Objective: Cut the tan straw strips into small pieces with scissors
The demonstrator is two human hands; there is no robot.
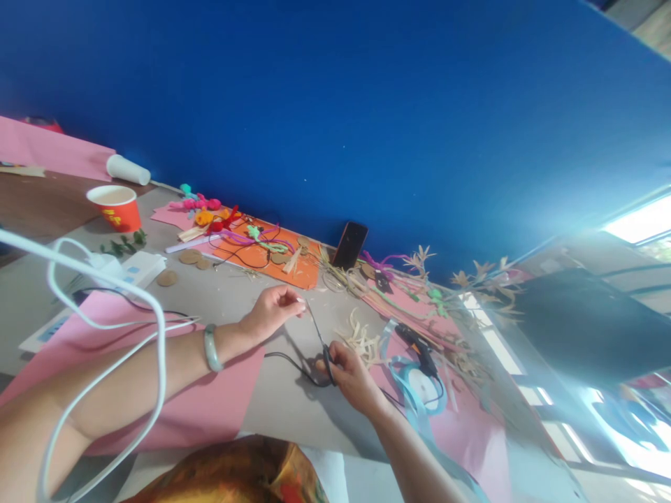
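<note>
In my right hand (pixel 352 377) are scissors (pixel 328 358) with black handles, the fingers wrapped round the handles. Their thin blades point up and to the left, the tips close to my left fingertips. My left hand (pixel 275 311) is closed in a pinch above the grey table, a jade-coloured bangle (pixel 212 348) on its wrist. A small pale bit shows at those fingertips, too small to name. Curled straw-coloured strips (pixel 361 339) lie just beyond my right hand. A black cable (pixel 296 365) runs along the table beneath the scissors.
Against the blue wall (pixel 335 126) leans a phone (pixel 350 246). A glue gun (pixel 418 347) and blue ribbon roll (pixel 422 388) lie at right. At left stands a red paper cup (pixel 116 208) with drink. A white cable (pixel 160 349) loops across my left arm.
</note>
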